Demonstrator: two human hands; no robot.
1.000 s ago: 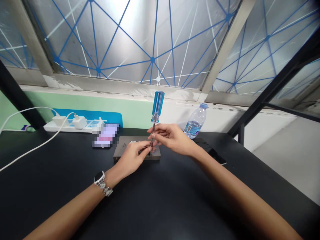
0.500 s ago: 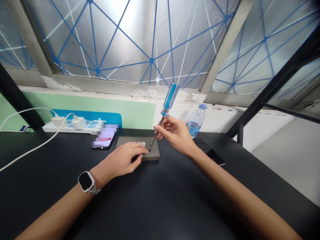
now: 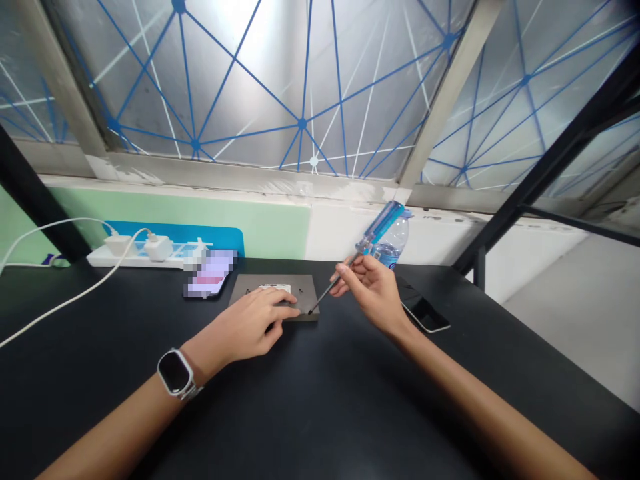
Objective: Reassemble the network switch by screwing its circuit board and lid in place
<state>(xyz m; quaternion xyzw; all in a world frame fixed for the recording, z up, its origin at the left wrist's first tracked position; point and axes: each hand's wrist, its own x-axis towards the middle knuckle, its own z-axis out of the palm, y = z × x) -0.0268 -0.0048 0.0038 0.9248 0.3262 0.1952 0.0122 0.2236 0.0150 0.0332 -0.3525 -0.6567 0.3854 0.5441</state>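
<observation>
The flat grey rectangular metal box [image 3: 280, 293] is lying on the black matte table [image 3: 310, 400], out towards its far edge, and the left hand [image 3: 250, 327] is pressing down on the box's near edge, fingers spread flat, gripping nothing. The right hand [image 3: 373, 290] is pinching the thin steel shaft of the blue clear-handled screwdriver [image 3: 357, 253], fingers closed around it; the tool is leaning steeply up to the right, its tip sitting at the box's near right corner, just beside the left fingertips. A smartwatch with a dark face [image 3: 174, 373] is riding on the left wrist. Behind the handle a clear plastic water bottle with a blue cap [image 3: 395, 241] is standing upright. A dark phone [image 3: 424, 311] is lying flat near the right hand. Far left, a white power strip [image 3: 140, 253] is holding white chargers with cables trailing off.
</observation>
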